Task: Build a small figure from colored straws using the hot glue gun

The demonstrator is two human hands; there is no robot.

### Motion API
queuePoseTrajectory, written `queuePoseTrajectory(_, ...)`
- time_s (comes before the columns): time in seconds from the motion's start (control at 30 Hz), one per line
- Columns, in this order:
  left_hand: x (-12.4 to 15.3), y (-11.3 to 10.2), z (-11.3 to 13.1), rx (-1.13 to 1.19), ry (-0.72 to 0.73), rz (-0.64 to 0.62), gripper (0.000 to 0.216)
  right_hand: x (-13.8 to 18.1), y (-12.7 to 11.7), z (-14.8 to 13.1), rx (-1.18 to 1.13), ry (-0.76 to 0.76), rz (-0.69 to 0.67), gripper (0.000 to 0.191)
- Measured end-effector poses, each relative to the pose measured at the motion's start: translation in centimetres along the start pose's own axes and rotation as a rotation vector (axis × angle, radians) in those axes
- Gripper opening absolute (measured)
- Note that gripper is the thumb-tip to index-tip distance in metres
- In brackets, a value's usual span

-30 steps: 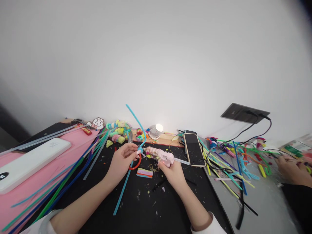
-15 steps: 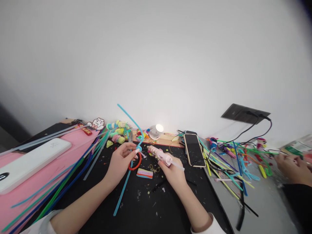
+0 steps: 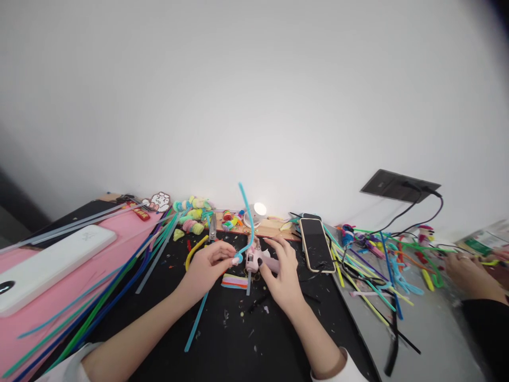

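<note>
My left hand (image 3: 212,268) pinches a light-blue pipe cleaner (image 3: 247,212) near a small coil, and its free end sticks up and bends. Beside it, my right hand (image 3: 282,265) has its fingers spread around a pale pink glue gun (image 3: 252,260). The thumb lies at the gun's body; whether it touches I cannot tell. A clear glue stick (image 3: 248,284) juts from the gun toward me. Between my wrists lies a striped pastel block (image 3: 234,281). A metal tool (image 3: 213,228) with a yellow curved handle (image 3: 194,253) lies behind my left hand, partly hidden.
A lit lamp (image 3: 256,212) stands by the wall. A phone (image 3: 317,244) lies right of my hands. Pipe cleaners (image 3: 377,286) and cables spread across the grey right side. A white power bank (image 3: 59,265) rests on pink sheeting at left. Another person's hand (image 3: 473,276) is at far right.
The glue gun has moved left and turned, its stick now toward me; my right fingers have loosened and spread. My left hand has moved slightly right with the blue pipe cleaner, which stands more upright.
</note>
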State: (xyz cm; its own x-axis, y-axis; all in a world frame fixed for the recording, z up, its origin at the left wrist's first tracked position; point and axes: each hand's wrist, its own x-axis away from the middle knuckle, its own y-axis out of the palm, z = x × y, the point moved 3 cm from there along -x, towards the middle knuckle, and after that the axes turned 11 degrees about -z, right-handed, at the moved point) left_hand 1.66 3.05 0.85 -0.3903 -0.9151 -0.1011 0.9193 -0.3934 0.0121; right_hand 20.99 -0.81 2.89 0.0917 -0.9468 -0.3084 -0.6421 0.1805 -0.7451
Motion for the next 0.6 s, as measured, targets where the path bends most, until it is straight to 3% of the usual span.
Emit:
queuePoseTrajectory(0.1, 0.2, 0.8, -0.2, -0.025, -0.026, -0.155, 0.012, 0.0, -0.2, -0.5, -0.244, -0.122, -0.022, 0.033)
queuePoseTrajectory(0.23, 0.6, 1.4, 0.0, -0.090, -0.056, -0.262, 0.005, 0.1, 0.6, -0.3, -0.453, -0.065, -0.078, 0.014)
queuePoseTrajectory(0.3, 0.6, 1.4, 0.0, -0.084, -0.065, -0.264, 0.005, 0.1, 0.9, -0.2, -0.461, -0.047, -0.065, 0.008)
queuePoseTrajectory(0.6, -0.2, 0.4, -1.0, 0.049, -0.086, -0.127, 0.017, 0.0, 0.9, 0.1, -0.418, 0.017, -0.038, 0.018)
